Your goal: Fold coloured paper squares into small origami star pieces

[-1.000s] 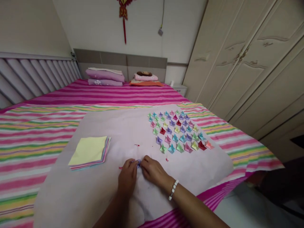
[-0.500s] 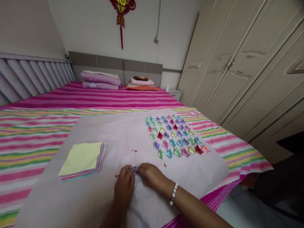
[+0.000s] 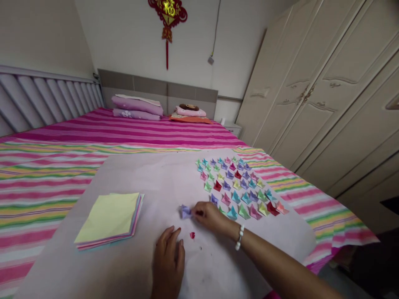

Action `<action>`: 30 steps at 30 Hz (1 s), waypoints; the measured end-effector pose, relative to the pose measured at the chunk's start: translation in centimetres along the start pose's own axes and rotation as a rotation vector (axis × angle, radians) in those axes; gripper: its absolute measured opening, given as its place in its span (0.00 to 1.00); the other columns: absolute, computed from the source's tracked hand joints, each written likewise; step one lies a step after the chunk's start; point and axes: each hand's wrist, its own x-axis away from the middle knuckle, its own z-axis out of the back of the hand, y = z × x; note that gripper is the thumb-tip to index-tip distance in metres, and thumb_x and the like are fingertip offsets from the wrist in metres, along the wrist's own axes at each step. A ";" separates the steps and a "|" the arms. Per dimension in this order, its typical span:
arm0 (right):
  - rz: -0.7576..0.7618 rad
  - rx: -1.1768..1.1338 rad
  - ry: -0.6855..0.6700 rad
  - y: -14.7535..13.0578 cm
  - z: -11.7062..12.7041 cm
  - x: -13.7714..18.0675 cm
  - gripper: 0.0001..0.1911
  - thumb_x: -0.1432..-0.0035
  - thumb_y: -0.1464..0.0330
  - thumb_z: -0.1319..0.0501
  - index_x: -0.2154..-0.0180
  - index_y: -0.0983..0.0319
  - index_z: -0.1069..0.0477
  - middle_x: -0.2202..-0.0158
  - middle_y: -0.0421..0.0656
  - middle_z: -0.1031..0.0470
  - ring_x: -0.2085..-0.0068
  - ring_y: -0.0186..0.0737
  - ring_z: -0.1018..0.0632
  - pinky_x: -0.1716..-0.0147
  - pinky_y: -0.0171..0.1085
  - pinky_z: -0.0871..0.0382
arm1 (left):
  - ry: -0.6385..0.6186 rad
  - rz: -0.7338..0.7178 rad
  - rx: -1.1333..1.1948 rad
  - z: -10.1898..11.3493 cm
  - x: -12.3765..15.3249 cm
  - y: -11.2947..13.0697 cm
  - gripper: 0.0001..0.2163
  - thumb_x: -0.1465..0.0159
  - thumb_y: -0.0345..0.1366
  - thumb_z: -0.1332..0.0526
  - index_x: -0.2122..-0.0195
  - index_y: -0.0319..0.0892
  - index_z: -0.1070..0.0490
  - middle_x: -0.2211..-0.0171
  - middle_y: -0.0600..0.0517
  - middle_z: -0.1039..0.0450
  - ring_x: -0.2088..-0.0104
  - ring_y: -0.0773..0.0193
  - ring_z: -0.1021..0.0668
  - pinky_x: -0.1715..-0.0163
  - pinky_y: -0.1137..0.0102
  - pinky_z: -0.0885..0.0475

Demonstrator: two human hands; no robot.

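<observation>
My right hand [image 3: 208, 216] pinches a small folded purple paper piece [image 3: 185, 211] just above the pale sheet [image 3: 162, 178] that covers the bed. It is close to the near left corner of the rows of several small folded paper pieces [image 3: 238, 187] in many colours. Nearer to me, my left hand [image 3: 168, 259] lies flat on the sheet with its fingers loosely apart and holds nothing. A tiny red scrap [image 3: 192, 235] lies just to the right of its fingertips.
A stack of square coloured papers [image 3: 109, 218], yellow on top, lies to the left. The bed has a pink striped cover [image 3: 46, 174], with pillows [image 3: 137, 107] at the headboard. A cream wardrobe [image 3: 327, 87] stands to the right, past the bed's edge.
Both hands were pinching the purple piece together. Now the right hand alone has carried it up and to the right toward the rows; the left hand has let go and lies flat.
</observation>
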 end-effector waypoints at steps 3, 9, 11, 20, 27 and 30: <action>-0.126 0.033 0.086 2.4 1.3 -4.3 0.10 0.46 0.79 0.42 0.68 0.64 0.24 0.71 0.40 0.22 0.69 0.36 0.23 0.69 0.32 0.30 | -0.010 -0.004 0.004 -0.3 0.2 -0.3 0.13 0.37 0.30 0.46 0.52 0.43 0.30 0.53 0.43 0.31 0.52 0.54 0.25 0.54 0.58 0.26; -0.367 0.154 0.181 5.7 3.7 -12.7 0.16 0.37 0.64 0.41 0.50 0.63 0.32 0.50 0.47 0.29 0.55 0.44 0.24 0.58 0.46 0.27 | 0.030 -0.104 0.002 -1.1 0.8 -1.3 0.13 0.40 0.26 0.45 0.56 0.44 0.28 0.55 0.44 0.29 0.56 0.57 0.23 0.60 0.63 0.25; -0.429 0.190 0.211 6.0 3.9 -14.7 0.16 0.37 0.64 0.41 0.49 0.63 0.33 0.49 0.47 0.30 0.54 0.45 0.25 0.57 0.47 0.27 | 0.028 -0.129 0.003 -1.3 1.0 -1.6 0.14 0.41 0.25 0.45 0.58 0.45 0.27 0.55 0.44 0.28 0.57 0.57 0.23 0.62 0.63 0.25; -0.600 0.302 0.253 7.5 3.4 -19.4 0.16 0.37 0.65 0.42 0.49 0.62 0.33 0.49 0.47 0.30 0.54 0.44 0.25 0.57 0.47 0.28 | 0.070 -0.045 0.033 -2.3 1.7 -1.4 0.13 0.43 0.24 0.47 0.65 0.47 0.27 0.59 0.44 0.25 0.62 0.59 0.21 0.63 0.63 0.25; -0.615 0.339 0.270 8.1 2.6 -20.7 0.15 0.37 0.65 0.42 0.50 0.62 0.33 0.49 0.47 0.30 0.54 0.44 0.25 0.56 0.46 0.28 | 0.025 -0.004 0.039 -2.1 1.8 -1.0 0.14 0.43 0.23 0.48 0.66 0.46 0.27 0.58 0.44 0.25 0.62 0.59 0.22 0.64 0.64 0.26; -0.598 0.347 0.295 7.9 2.3 -20.5 0.16 0.37 0.65 0.42 0.49 0.62 0.33 0.49 0.48 0.30 0.54 0.44 0.25 0.57 0.47 0.27 | -0.002 0.020 0.037 -1.9 1.8 -0.6 0.14 0.43 0.22 0.48 0.66 0.46 0.27 0.58 0.45 0.25 0.60 0.57 0.22 0.62 0.62 0.27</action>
